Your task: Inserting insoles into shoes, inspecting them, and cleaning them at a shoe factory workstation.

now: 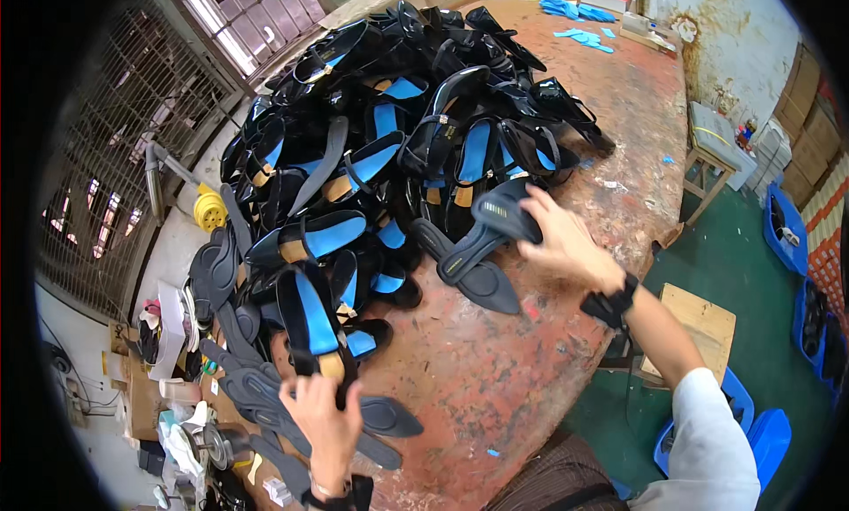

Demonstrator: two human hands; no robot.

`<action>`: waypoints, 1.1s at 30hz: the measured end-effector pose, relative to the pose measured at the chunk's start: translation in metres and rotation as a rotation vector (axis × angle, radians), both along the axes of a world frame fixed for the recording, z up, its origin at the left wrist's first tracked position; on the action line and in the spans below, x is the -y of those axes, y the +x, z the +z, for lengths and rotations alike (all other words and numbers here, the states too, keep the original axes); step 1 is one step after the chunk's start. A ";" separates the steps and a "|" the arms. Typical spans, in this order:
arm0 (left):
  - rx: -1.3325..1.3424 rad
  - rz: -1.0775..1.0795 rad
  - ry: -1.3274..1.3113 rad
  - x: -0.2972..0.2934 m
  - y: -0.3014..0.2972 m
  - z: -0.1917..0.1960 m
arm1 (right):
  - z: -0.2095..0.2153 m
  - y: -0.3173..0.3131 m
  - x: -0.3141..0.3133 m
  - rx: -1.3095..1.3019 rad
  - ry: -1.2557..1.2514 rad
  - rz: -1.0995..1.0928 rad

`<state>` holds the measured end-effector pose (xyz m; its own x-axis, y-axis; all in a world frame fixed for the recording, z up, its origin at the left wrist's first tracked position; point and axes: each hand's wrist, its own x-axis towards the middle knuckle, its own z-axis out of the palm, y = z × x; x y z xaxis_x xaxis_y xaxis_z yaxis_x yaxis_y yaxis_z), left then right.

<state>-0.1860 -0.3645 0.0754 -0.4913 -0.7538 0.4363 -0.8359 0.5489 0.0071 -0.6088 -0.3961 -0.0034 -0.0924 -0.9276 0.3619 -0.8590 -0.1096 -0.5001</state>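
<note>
Shoe-making workshop, probably a small factory floor. Worn, stained bench [531, 369] carries a large heap of black sandals with blue insoles [389, 148]; loose grey soles [256, 391] along its left edge; blue crates [783, 228] on green floor [725, 263].

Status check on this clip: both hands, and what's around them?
Left hand grips black pointed shoe with blue insole. Right hand holds dark grey pointed sole. Large pile of black shoes crowds worn reddish table.
</note>
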 end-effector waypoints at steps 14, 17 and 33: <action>-0.159 0.058 0.336 -0.053 0.002 -0.013 | 0.062 0.028 0.025 0.031 0.026 -0.039; -0.261 0.088 0.464 -0.080 0.014 -0.014 | 0.101 0.084 -0.025 0.140 0.001 0.307; -0.124 0.253 0.312 -0.141 0.094 -0.093 | 0.057 0.196 -0.098 0.076 0.059 0.488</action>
